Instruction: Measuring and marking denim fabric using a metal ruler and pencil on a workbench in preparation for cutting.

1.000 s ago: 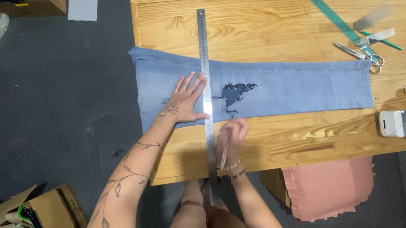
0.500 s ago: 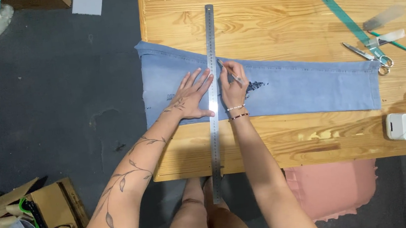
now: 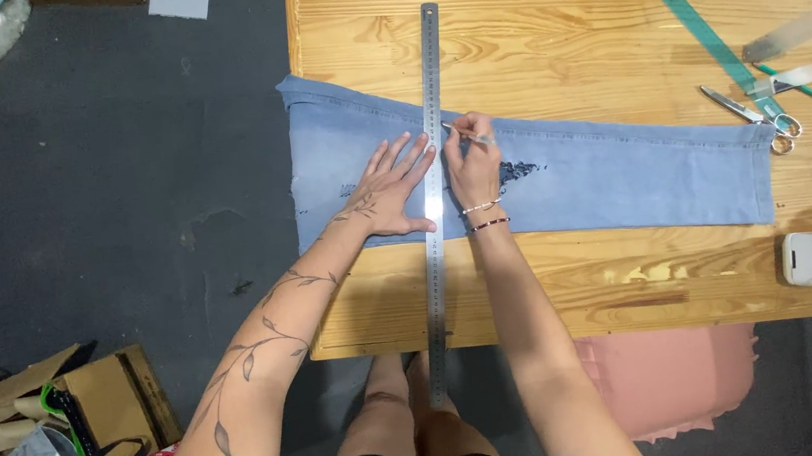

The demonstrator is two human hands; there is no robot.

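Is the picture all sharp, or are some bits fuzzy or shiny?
Head view: even, soft light with faint shadows; the long steel ruler and pale blue denim leg look sharp; the flat grey piece at the wooden table's far right is smeared and fuzzy; both hands, left and right, look crisp.

**Materials and finishes on the work table**

Varnished pine table (image 3: 554, 11), glossy, strong grain. Across it lies faded blue denim (image 3: 621, 170), matt woven cloth, frayed dark patch at centre. A brushed steel ruler (image 3: 436, 205) crosses it from 12 to 6 o'clock. At 2 o'clock, translucent green plastic ruler (image 3: 713, 40) and shiny metal scissors (image 3: 751, 111)
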